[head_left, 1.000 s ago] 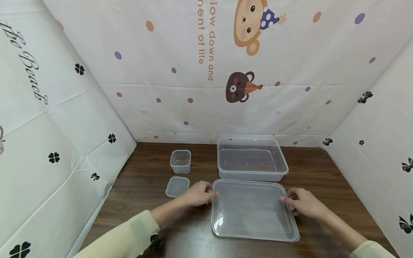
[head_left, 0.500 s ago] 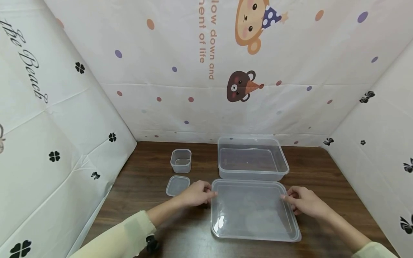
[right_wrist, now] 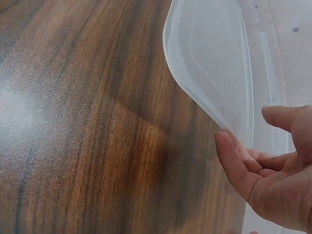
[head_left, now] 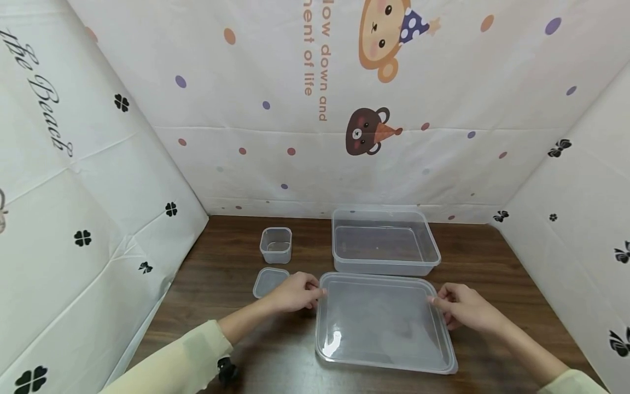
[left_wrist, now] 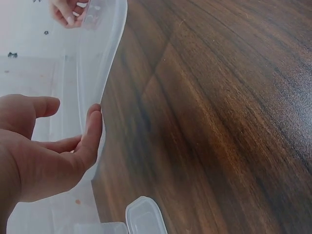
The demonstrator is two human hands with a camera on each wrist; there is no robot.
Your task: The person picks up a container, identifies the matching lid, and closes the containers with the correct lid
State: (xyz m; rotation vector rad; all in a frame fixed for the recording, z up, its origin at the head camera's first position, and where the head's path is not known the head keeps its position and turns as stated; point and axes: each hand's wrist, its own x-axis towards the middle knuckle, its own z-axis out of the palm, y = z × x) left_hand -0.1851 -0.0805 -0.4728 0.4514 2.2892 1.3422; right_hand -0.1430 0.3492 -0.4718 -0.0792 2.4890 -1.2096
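A large clear rectangular plastic lid (head_left: 384, 323) lies in front of the large clear container (head_left: 386, 246) in the head view. My left hand (head_left: 294, 291) holds the lid's left edge, with the thumb over the rim. At the opposite edge my right hand (head_left: 466, 307) grips the rim the same way. In the left wrist view the left fingers (left_wrist: 92, 136) curl against the lid's edge. The right fingers (right_wrist: 234, 161) bear on the edge from outside in the right wrist view. How far they reach beneath the lid is partly hidden.
A small clear square container (head_left: 276, 245) stands at the back left. Its small lid (head_left: 269, 281) lies in front of it, partly behind my left hand. White printed sheets (head_left: 246, 109) wall in the brown wooden table (head_left: 216, 262) at the back and sides.
The large lid has shifted slightly left and turned a little, its left edge moving with my left hand. My right hand keeps its place at the right edge. Both containers stay put.
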